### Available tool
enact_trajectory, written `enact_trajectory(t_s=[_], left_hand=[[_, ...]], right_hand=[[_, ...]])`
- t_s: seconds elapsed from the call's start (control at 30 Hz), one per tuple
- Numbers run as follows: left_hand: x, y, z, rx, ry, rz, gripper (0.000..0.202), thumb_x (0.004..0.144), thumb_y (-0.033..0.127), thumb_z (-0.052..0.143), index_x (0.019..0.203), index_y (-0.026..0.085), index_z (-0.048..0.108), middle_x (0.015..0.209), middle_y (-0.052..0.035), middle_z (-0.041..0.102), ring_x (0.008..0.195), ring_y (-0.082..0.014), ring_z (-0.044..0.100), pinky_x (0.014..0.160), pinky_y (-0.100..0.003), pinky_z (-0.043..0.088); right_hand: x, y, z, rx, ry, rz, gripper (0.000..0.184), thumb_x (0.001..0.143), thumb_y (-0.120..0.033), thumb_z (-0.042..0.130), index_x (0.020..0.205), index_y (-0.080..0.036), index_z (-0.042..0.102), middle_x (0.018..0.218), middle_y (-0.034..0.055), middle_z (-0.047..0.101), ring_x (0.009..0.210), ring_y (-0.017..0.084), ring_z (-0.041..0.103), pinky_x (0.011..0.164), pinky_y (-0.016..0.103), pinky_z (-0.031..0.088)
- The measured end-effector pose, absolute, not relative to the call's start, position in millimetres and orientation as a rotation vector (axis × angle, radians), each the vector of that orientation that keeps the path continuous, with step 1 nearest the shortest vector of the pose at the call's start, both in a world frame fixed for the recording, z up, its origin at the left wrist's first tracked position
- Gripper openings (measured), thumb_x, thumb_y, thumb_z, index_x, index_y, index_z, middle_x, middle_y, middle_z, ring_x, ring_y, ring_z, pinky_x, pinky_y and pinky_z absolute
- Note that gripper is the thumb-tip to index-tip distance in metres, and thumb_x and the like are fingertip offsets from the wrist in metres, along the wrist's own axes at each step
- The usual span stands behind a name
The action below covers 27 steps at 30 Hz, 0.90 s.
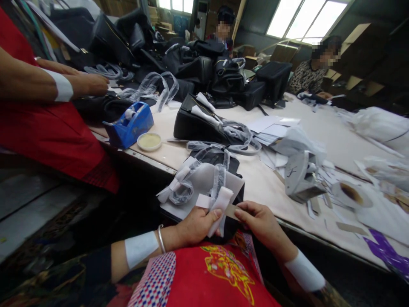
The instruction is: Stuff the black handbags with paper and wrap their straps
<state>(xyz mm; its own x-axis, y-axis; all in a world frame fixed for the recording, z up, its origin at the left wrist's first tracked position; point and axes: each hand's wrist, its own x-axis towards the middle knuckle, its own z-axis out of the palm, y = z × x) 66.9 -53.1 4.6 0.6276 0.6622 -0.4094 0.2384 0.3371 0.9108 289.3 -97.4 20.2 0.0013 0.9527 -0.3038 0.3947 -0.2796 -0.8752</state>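
Note:
My left hand [198, 224] is closed on a white foam strip [223, 197], pressing it with the thumb. My right hand [263, 221] pinches one end of a small grey-brown card strip [231, 212], whose other end meets the foam strip. Under my hands a black handbag [240, 194] leans at the table edge near my lap. A white foam sheet [204, 175] covers its upper side. Its handles [220, 175] are wrapped in clear plastic, and a coiled strap [181, 194] in similar wrapping lies on the sheet.
Another black handbag [198, 121] stands ahead, near a blue tape dispenser [131, 125] and a round dish [149, 141]. At right are a grey tape dispenser [302, 179], a tape roll [351, 192] and paper sheets [271, 128]. A co-worker's arm [57, 83] reaches in from the left; black bags pile behind.

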Motion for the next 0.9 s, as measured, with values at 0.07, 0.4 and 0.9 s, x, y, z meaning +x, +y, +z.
enact_trajectory(t_s=[0.07, 0.4, 0.9], left_hand=[[68.0, -53.3, 5.9, 1.261, 0.921, 0.305, 0.064, 0.091, 0.067, 0.042, 0.069, 0.013, 0.068, 0.063, -0.0037, 0.064, 0.057, -0.0137, 0.056, 0.057, -0.025, 0.043], [70.6, -56.1, 11.0, 1.298, 0.956, 0.377, 0.06, 0.093, 0.062, 0.043, 0.065, 0.014, 0.066, 0.06, -0.0029, 0.061, 0.055, -0.0141, 0.054, 0.053, -0.026, 0.04], [69.8, -53.1, 3.4, 1.5, 0.881, 0.428, 0.051, 0.096, 0.054, 0.042, 0.068, 0.017, 0.063, 0.058, -0.0011, 0.059, 0.066, -0.0173, 0.057, 0.063, -0.026, 0.043]], right_hand=[[282.8, -100.2, 24.8, -1.705, -1.46, 1.149, 0.027, 0.087, -0.041, 0.061, 0.082, -0.017, 0.071, 0.072, 0.0027, 0.07, 0.066, 0.017, 0.063, 0.06, 0.027, 0.049], [264.9, -105.5, 51.5, -1.604, -1.745, 0.79, 0.018, 0.093, -0.03, 0.056, 0.095, -0.02, 0.071, 0.085, 0.0058, 0.074, 0.075, 0.02, 0.069, 0.069, 0.031, 0.054], [250.8, -53.7, 85.8, -0.966, -2.81, 0.18, 0.018, 0.094, -0.018, 0.056, 0.078, -0.019, 0.064, 0.081, 0.0055, 0.065, 0.079, 0.02, 0.053, 0.073, 0.036, 0.04]])
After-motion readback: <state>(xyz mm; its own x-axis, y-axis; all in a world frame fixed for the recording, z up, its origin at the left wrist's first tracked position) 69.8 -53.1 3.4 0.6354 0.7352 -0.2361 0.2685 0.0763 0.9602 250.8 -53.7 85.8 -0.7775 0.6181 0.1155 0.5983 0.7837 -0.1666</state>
